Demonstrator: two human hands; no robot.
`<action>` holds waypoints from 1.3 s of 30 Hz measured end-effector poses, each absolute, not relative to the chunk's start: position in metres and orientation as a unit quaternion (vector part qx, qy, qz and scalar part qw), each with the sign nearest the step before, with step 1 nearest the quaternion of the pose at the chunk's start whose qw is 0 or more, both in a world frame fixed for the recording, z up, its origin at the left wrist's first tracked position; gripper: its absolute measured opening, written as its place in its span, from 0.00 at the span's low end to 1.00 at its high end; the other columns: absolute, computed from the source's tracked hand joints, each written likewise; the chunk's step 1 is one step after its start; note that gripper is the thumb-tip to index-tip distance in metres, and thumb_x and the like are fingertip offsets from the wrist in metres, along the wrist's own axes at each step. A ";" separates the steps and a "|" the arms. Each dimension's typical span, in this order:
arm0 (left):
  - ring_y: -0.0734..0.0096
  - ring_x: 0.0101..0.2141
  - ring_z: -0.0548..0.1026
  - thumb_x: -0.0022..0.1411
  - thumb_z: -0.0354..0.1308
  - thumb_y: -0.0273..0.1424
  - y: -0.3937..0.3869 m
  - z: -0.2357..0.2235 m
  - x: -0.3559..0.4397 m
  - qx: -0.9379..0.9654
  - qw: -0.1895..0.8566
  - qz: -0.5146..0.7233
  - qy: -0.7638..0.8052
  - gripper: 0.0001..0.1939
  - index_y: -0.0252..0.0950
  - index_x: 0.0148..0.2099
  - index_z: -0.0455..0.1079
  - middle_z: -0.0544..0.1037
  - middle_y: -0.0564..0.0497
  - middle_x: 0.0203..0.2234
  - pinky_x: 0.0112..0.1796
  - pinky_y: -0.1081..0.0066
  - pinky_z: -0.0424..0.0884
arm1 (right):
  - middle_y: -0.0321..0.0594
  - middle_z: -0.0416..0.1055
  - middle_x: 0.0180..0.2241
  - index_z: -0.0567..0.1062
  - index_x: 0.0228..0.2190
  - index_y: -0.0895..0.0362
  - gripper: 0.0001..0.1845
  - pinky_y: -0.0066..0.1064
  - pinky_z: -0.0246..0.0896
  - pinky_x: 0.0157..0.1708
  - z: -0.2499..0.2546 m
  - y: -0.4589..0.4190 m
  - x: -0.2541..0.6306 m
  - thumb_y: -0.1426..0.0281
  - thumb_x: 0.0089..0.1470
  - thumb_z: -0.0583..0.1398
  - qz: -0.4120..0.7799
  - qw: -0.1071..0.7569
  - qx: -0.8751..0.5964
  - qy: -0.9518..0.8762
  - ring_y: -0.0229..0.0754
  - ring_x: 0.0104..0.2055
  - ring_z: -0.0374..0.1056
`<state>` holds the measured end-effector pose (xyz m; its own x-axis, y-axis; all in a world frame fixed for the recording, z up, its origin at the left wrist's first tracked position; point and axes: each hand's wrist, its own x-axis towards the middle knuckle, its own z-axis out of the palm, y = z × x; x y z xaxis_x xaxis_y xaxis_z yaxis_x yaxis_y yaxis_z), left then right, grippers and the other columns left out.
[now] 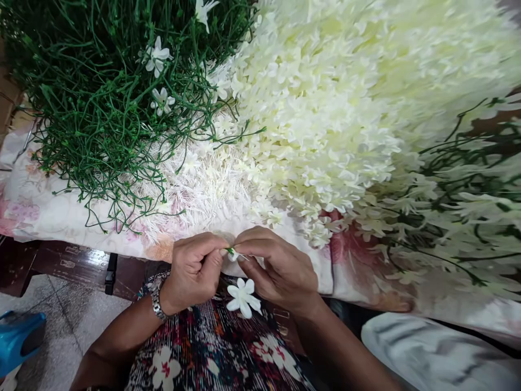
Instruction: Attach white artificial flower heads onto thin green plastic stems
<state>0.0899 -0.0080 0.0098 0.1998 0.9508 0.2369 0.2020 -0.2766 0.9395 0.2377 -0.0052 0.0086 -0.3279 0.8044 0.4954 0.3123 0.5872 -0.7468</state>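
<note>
My left hand, with a metal watch band at its wrist, is closed in a pinch on a green artificial stem tip. Opposite it, my right hand pinches a small white flower piece that meets the green tip; the fingers partly hide it. Just below the fingertips hangs an open white artificial flower, its petals facing up. Both hands are at the near edge of the cloth-covered table, above my patterned clothing.
Green artificial stems are heaped at the left, a few bearing white flowers. Loose white flowers form a big pile at centre and right, beside thin white stamen-like pieces. Flowered stems lie far right. A blue plastic object is lower left.
</note>
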 end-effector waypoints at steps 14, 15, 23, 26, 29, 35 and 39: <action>0.81 0.19 0.63 0.53 0.50 0.20 -0.004 0.009 0.104 0.680 0.367 0.464 0.433 0.05 0.31 0.30 0.67 0.66 0.55 0.17 0.21 0.78 0.61 | 0.40 0.65 0.27 0.67 0.34 0.60 0.14 0.30 0.63 0.27 0.003 -0.002 0.248 0.84 0.43 0.54 0.259 0.469 -0.364 -0.762 0.36 0.30 0.63; 0.81 0.19 0.63 0.53 0.50 0.21 -0.004 0.009 0.104 0.668 0.384 0.465 0.436 0.05 0.31 0.29 0.67 0.66 0.55 0.17 0.21 0.78 0.61 | 0.40 0.65 0.27 0.67 0.34 0.60 0.14 0.30 0.63 0.27 0.003 -0.002 0.249 0.83 0.44 0.54 0.257 0.471 -0.366 -0.760 0.35 0.30 0.63; 0.81 0.21 0.65 0.54 0.52 0.25 -0.003 0.010 0.097 0.550 0.528 0.469 0.446 0.05 0.34 0.30 0.69 0.70 0.54 0.20 0.21 0.80 0.61 | 0.40 0.68 0.29 0.66 0.38 0.60 0.16 0.26 0.63 0.28 0.017 -0.001 0.249 0.80 0.44 0.57 0.269 0.427 -0.389 -0.771 0.33 0.31 0.64; 0.81 0.19 0.64 0.54 0.53 0.26 -0.004 0.010 0.094 0.523 0.558 0.465 0.446 0.06 0.33 0.28 0.69 0.68 0.55 0.18 0.20 0.80 0.60 | 0.40 0.68 0.31 0.65 0.41 0.60 0.18 0.26 0.64 0.29 0.021 -0.003 0.250 0.77 0.45 0.58 0.293 0.420 -0.396 -0.762 0.34 0.31 0.65; 0.81 0.19 0.63 0.54 0.53 0.27 -0.004 0.009 0.092 0.509 0.573 0.469 0.438 0.06 0.33 0.28 0.69 0.68 0.55 0.18 0.19 0.80 0.59 | 0.40 0.68 0.32 0.64 0.41 0.59 0.18 0.27 0.65 0.31 0.019 -0.006 0.250 0.76 0.45 0.57 0.298 0.436 -0.402 -0.748 0.35 0.33 0.66; 0.81 0.18 0.62 0.53 0.54 0.30 -0.005 0.008 0.091 0.499 0.587 0.443 0.459 0.08 0.32 0.27 0.70 0.67 0.54 0.16 0.19 0.79 0.57 | 0.39 0.68 0.31 0.62 0.39 0.57 0.20 0.27 0.64 0.29 0.019 -0.006 0.248 0.82 0.42 0.57 0.234 0.441 -0.370 -0.784 0.35 0.34 0.66; 0.80 0.18 0.63 0.53 0.53 0.30 -0.005 0.008 0.092 0.515 0.572 0.439 0.463 0.08 0.32 0.27 0.70 0.68 0.54 0.17 0.20 0.79 0.58 | 0.38 0.67 0.29 0.65 0.36 0.57 0.15 0.25 0.63 0.27 0.021 -0.004 0.246 0.81 0.44 0.56 0.212 0.416 -0.390 -0.794 0.33 0.32 0.64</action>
